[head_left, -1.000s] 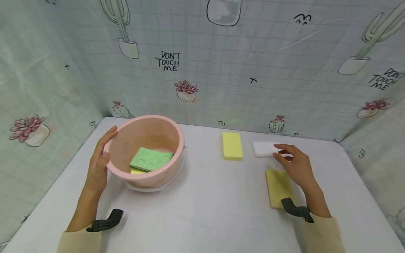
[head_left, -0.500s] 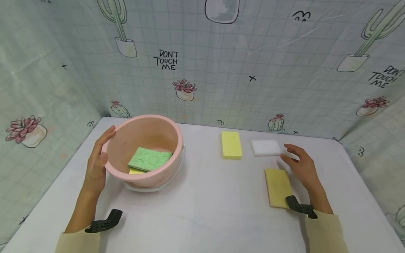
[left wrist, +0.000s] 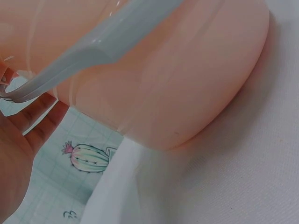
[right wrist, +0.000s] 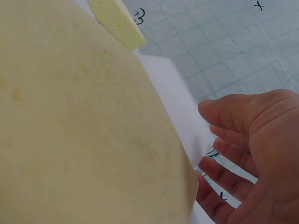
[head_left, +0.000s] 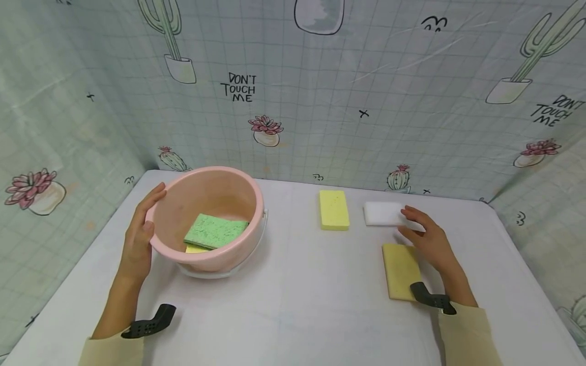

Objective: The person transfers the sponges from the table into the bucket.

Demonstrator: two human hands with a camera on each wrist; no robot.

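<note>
A pink bucket (head_left: 206, 257) with a pale grey handle (left wrist: 79, 60) stands at the left of the table. My left hand (head_left: 139, 239) rests against the left side of its rim, its fingers extended along the outer wall in the left wrist view. Inside lies a green sponge (head_left: 215, 231) over a yellow one (head_left: 197, 248), which is mostly hidden. My right hand (head_left: 432, 241) is at the right end of a white sponge (head_left: 383, 213), thumb and fingers spread apart and loosely bent. Just below that hand lies a dull yellow sponge (head_left: 401, 272), large in the right wrist view.
A bright yellow sponge (head_left: 334, 210) lies between the bucket and the white sponge. All of it stands on a white table (head_left: 293, 305). A patterned cloth (head_left: 311, 91) with cactus drawings rises behind and at both sides.
My right hand drew back to the right off the white sponge, then came left again to its end. The left hand has stayed at the bucket's rim.
</note>
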